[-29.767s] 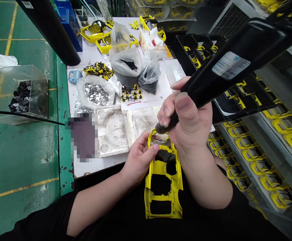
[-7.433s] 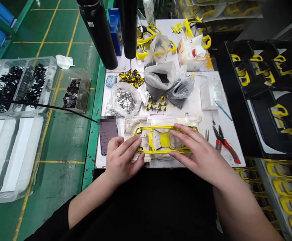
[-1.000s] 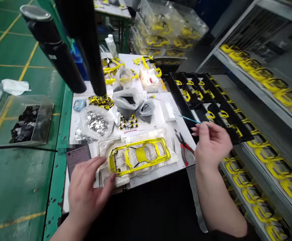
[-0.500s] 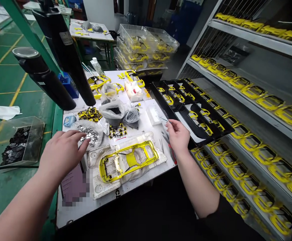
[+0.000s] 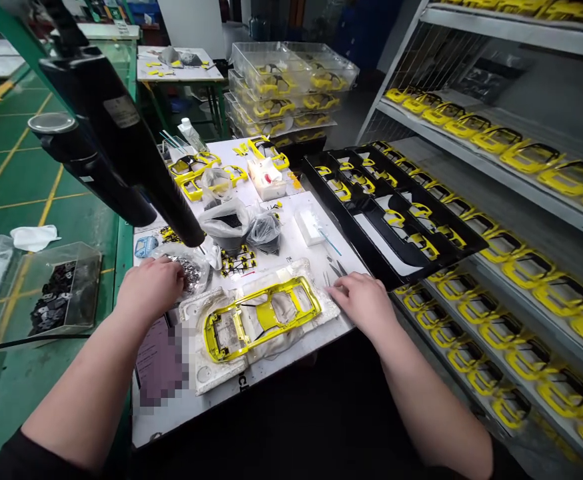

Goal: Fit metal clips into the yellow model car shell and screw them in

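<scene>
My left hand (image 5: 151, 288) reaches to a clear plastic bag of small shiny metal pieces (image 5: 191, 272), its fingers bent down at the bag's edge; the fingertips and anything between them are hidden. My right hand (image 5: 364, 299) is low over the table at the right, thumb and forefinger slightly apart at the end of a pair of tweezers (image 5: 326, 277). Between my hands a yellow toy car body frame (image 5: 271, 315) lies in a white foam cradle (image 5: 211, 381). A thin blue stick (image 5: 331, 243) rests beside a small white box (image 5: 309, 227).
Grey bags of black parts (image 5: 226, 223) stand behind the cradle. A black tray (image 5: 351, 217) of yellow frames lies right, beside the rack (image 5: 501, 150). Dark screwdriver-like tools (image 5: 136, 153) hang at left, above the parts bin (image 5: 84, 287). A purple-screened phone (image 5: 159, 360) lies in front.
My right hand has let go of the blue stick beside the white box and moved down to the tweezers. My left hand has lowered to the bag, fingers curling. The view has shifted slightly.
</scene>
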A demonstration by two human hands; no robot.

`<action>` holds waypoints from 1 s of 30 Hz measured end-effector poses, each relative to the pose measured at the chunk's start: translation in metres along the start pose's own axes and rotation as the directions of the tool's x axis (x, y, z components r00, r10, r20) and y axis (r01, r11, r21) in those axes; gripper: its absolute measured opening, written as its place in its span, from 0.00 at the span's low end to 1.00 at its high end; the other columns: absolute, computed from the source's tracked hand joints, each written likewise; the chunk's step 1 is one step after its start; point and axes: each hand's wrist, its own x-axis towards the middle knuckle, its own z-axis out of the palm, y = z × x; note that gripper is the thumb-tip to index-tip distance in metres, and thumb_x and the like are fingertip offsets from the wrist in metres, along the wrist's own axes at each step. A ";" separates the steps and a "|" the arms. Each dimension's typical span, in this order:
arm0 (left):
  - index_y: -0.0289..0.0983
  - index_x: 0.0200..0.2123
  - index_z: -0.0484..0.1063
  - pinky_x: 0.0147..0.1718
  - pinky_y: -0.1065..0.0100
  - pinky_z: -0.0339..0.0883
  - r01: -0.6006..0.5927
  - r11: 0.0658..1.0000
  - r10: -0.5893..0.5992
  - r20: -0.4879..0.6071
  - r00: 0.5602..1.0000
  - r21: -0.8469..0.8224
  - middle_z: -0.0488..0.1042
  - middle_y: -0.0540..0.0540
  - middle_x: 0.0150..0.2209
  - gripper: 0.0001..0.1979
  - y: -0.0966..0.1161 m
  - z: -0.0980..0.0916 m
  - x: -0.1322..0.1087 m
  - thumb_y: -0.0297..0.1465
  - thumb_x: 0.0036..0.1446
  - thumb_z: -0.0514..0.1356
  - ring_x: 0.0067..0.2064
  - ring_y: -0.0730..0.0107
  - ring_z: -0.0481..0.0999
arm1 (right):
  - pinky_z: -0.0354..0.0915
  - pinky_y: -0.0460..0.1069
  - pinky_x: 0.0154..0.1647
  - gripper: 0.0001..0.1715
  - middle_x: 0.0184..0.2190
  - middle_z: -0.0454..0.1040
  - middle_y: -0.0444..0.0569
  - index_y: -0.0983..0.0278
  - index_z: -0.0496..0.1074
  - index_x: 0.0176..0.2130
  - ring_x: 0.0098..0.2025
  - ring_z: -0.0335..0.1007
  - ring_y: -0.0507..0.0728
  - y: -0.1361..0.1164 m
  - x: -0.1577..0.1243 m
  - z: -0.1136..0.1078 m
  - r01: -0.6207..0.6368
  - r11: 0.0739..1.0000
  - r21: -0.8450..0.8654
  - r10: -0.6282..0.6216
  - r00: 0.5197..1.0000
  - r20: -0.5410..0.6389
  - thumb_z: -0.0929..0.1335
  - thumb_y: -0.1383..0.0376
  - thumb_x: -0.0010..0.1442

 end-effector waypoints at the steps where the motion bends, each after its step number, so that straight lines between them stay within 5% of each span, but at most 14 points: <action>1: 0.38 0.42 0.88 0.47 0.45 0.76 0.003 1.000 -0.003 0.011 1.000 0.006 0.86 0.31 0.49 0.18 0.001 -0.002 -0.001 0.36 0.66 0.57 0.52 0.31 0.83 | 0.63 0.59 0.53 0.13 0.39 0.84 0.53 0.60 0.83 0.35 0.49 0.77 0.67 -0.002 0.003 0.000 -0.007 0.999 -0.033 0.008 0.999 0.048 0.77 0.55 0.69; 7: 0.38 0.50 0.86 0.51 0.48 0.76 0.049 0.999 -0.049 0.005 0.999 0.004 0.86 0.32 0.53 0.19 0.004 -0.004 -0.008 0.37 0.71 0.56 0.56 0.36 0.83 | 0.59 0.55 0.39 0.08 0.37 0.84 0.50 0.59 0.81 0.34 0.41 0.79 0.63 -0.006 0.016 -0.004 -0.012 0.992 -0.127 0.043 0.970 0.238 0.73 0.65 0.68; 12: 0.42 0.48 0.87 0.52 0.54 0.75 0.030 0.999 -0.030 0.009 1.000 -0.042 0.86 0.38 0.53 0.14 0.006 0.001 -0.008 0.36 0.69 0.61 0.57 0.42 0.83 | 0.64 0.55 0.36 0.09 0.34 0.84 0.49 0.59 0.82 0.37 0.37 0.81 0.64 0.002 0.019 -0.007 -0.038 0.993 -0.111 0.069 0.957 0.282 0.72 0.60 0.69; 16: 0.41 0.42 0.85 0.50 0.55 0.74 0.031 0.994 -0.034 -0.023 0.999 -0.109 0.87 0.38 0.49 0.11 0.006 0.003 -0.007 0.32 0.68 0.60 0.55 0.44 0.84 | 0.73 0.55 0.43 0.16 0.41 0.87 0.49 0.60 0.82 0.51 0.41 0.85 0.63 0.008 0.012 -0.014 -0.064 0.997 -0.045 0.073 0.968 0.240 0.70 0.56 0.70; 20: 0.41 0.44 0.85 0.46 0.57 0.75 0.085 0.974 -0.101 -0.067 0.993 -0.210 0.88 0.39 0.44 0.09 0.000 0.001 -0.009 0.31 0.67 0.63 0.47 0.47 0.87 | 0.75 0.56 0.41 0.22 0.41 0.86 0.50 0.59 0.83 0.52 0.39 0.83 0.64 0.006 -0.005 -0.026 0.056 0.987 0.153 -0.073 0.991 0.112 0.70 0.48 0.71; 30: 0.43 0.51 0.90 0.55 0.56 0.81 0.099 0.877 -0.197 -0.164 0.966 -0.471 0.91 0.42 0.49 0.14 -0.008 0.006 -0.014 0.32 0.68 0.66 0.48 0.51 0.90 | 0.78 0.52 0.48 0.09 0.45 0.85 0.47 0.57 0.81 0.51 0.42 0.84 0.59 -0.031 -0.026 -0.052 0.340 0.920 0.193 -0.328 0.940 -0.094 0.72 0.57 0.78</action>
